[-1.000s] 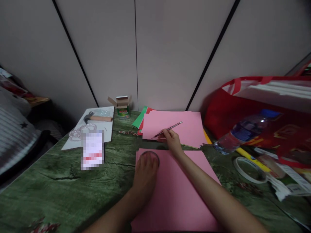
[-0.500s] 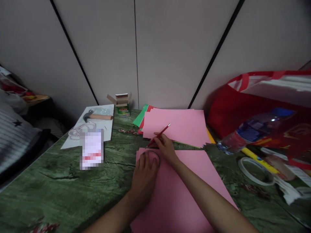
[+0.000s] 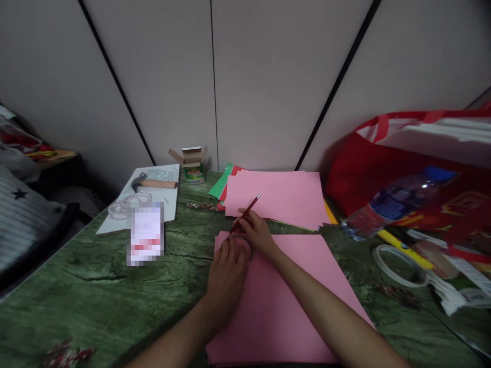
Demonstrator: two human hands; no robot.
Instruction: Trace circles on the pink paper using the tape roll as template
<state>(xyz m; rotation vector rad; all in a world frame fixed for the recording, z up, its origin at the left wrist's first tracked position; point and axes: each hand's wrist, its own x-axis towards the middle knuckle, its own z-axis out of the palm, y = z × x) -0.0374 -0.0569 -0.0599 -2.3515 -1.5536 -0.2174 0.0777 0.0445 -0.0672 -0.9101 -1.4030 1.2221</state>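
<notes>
Pink paper sheets (image 3: 291, 312) lie in a stack in front of me. My left hand (image 3: 228, 276) rests on the sheets' upper left corner, its fingers laid out over a round, dark-rimmed piece (image 3: 247, 246). Pink shows inside that rim; whether it is a see-through disc or a ring I cannot tell. Pinched in my right hand (image 3: 256, 232) is a red pencil (image 3: 250, 207), tilted with its tip down by the far edge of the round piece. The wrist of that hand crosses over the paper.
Behind lies more coloured paper (image 3: 276, 197), pink on top. At left are a hammer (image 3: 157, 183), bead strings (image 3: 128, 205) and a blurred-out white item (image 3: 146, 232); a small open box (image 3: 194, 166) stands near the wall. A bottle (image 3: 395, 202), tape roll (image 3: 399, 266) and red bag (image 3: 353, 163) crowd the right.
The pencil has swung more upright and its top has shifted left, with my right hand moving slightly left along the round piece. My left hand stays on it.
</notes>
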